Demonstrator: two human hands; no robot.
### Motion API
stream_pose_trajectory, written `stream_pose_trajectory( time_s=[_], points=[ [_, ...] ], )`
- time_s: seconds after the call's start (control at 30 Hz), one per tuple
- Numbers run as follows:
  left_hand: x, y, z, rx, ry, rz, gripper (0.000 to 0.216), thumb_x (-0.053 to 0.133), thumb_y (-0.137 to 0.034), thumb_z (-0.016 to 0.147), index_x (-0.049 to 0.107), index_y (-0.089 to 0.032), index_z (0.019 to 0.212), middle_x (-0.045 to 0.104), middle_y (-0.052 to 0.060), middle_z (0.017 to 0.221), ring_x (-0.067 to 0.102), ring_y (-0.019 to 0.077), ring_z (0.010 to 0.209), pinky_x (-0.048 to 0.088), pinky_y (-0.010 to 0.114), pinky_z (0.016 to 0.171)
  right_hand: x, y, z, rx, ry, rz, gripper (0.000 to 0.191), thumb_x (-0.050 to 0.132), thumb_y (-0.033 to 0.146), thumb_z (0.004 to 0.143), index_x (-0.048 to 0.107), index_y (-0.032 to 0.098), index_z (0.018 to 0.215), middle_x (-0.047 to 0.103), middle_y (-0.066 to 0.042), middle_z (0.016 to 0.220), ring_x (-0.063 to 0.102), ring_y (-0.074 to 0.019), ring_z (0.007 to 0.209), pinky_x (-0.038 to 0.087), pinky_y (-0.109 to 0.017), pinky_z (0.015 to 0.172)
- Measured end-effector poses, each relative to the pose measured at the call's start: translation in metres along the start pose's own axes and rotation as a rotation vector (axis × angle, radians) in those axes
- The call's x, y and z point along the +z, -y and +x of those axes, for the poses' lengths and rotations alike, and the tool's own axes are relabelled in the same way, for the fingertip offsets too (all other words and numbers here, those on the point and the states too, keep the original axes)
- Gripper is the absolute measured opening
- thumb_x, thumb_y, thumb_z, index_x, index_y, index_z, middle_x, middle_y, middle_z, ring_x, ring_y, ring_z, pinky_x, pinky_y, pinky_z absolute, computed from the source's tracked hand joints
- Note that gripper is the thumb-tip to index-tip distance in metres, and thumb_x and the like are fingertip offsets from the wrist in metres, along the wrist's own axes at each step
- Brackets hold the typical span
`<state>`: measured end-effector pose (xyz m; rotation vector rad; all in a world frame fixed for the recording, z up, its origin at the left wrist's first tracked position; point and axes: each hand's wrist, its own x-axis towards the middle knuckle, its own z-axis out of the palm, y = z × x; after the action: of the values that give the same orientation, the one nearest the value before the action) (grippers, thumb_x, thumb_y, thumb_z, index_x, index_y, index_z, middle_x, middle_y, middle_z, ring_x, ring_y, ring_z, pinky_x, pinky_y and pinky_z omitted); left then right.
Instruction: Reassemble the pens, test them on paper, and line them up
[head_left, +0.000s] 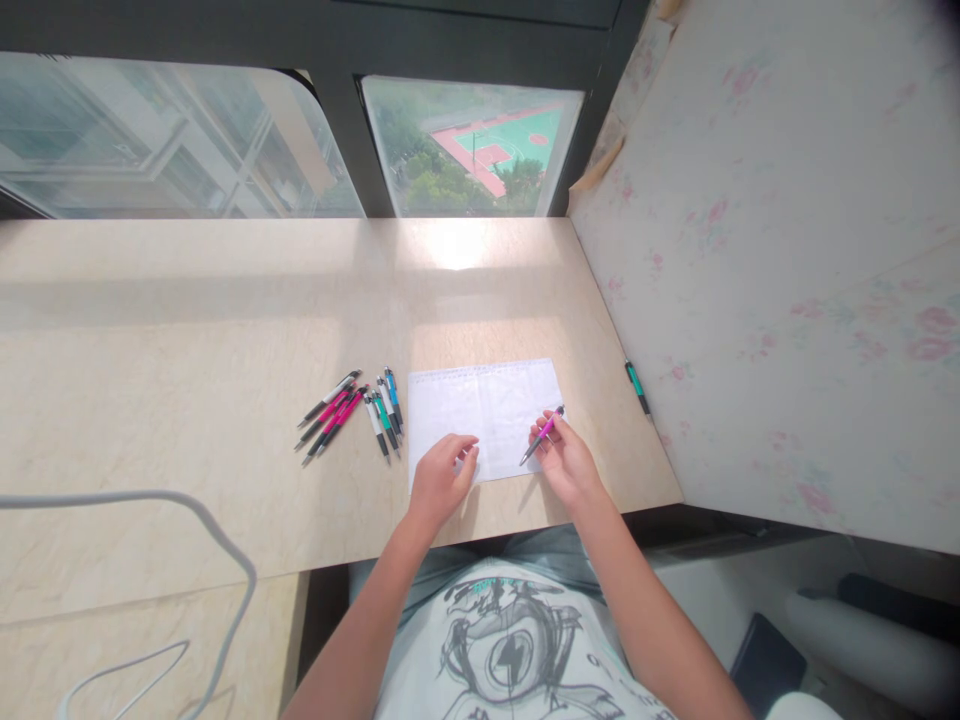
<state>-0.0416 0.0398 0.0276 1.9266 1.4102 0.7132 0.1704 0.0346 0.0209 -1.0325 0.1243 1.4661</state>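
Note:
A purple ballpoint pen (541, 436) is held in my right hand (566, 462), between thumb and fingers, its tip angled down to the left over the paper. Beneath lies a white sheet of paper (480, 395) with a row of marks along its top edge. My left hand (444, 478) hovers at or rests on the paper's lower left part, fingers loosely curled and apart, with nothing visible in it. To the left lie two groups of pens: pink and white ones (334, 420), then white, green and blue ones (385, 412).
A single green pen (637, 386) lies against the flowered wall (750, 300) on the right. A grey cable (217, 530) curves over the lower left of the table (187, 400). Windows (480, 150) line the back edge.

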Motion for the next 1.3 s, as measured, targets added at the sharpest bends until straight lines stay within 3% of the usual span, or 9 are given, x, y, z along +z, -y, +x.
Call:
stream_pose_trajectory(
  time_s=[0.1,0.23,0.43,0.83,1.3],
  points=[
    [0.006,0.008,-0.002,0.085,-0.014,0.172,0.018,0.049,-0.025,0.090,0.063,-0.022,0.101,0.067,0.006,0.091,0.062,0.0209,0.087,0.047,0.034,0.077,-0.001,0.003,0.001,0.033,0.005,0.049,0.013,0.068,0.018,0.080,0.062,0.019,0.091,0.065,0.000,0.074,0.064,-0.0115,0.069,0.057,-0.025,0.066],
    [0.014,0.017,-0.004,0.131,-0.021,0.223,0.018,0.047,-0.019,0.089,0.063,-0.022,0.098,0.063,0.007,0.092,0.059,0.0214,0.087,0.046,0.036,0.078,0.002,0.012,-0.001,0.163,0.159,0.140,0.006,0.063,0.021,0.082,0.057,0.020,0.084,0.057,0.004,0.068,0.056,-0.0088,0.058,0.053,-0.023,0.058],
    [0.016,0.019,-0.005,0.133,-0.009,0.212,0.019,0.046,-0.016,0.088,0.063,-0.022,0.094,0.061,0.006,0.089,0.057,0.0203,0.084,0.044,0.034,0.076,0.005,0.022,-0.008,0.196,0.337,0.214,0.033,0.056,0.041,0.087,0.043,0.020,0.065,0.038,0.007,0.054,0.040,-0.0073,0.046,0.041,-0.020,0.047],
    [0.015,0.018,-0.003,0.113,-0.010,0.199,0.021,0.045,-0.016,0.088,0.063,-0.022,0.095,0.061,0.006,0.089,0.056,0.0206,0.085,0.043,0.035,0.077,0.011,0.026,-0.012,0.086,0.249,0.138,0.034,0.056,0.038,0.076,0.033,0.022,0.057,0.028,0.009,0.048,0.026,-0.0073,0.040,0.032,-0.021,0.040],
    [0.016,0.018,-0.003,0.094,-0.001,0.195,0.020,0.045,-0.015,0.087,0.063,-0.021,0.094,0.061,0.006,0.089,0.056,0.0207,0.085,0.043,0.034,0.077,0.013,0.026,-0.016,0.062,0.288,0.154,0.037,0.057,0.042,0.083,0.036,0.022,0.060,0.030,0.008,0.050,0.029,-0.0079,0.042,0.033,-0.021,0.042]
  ],
)
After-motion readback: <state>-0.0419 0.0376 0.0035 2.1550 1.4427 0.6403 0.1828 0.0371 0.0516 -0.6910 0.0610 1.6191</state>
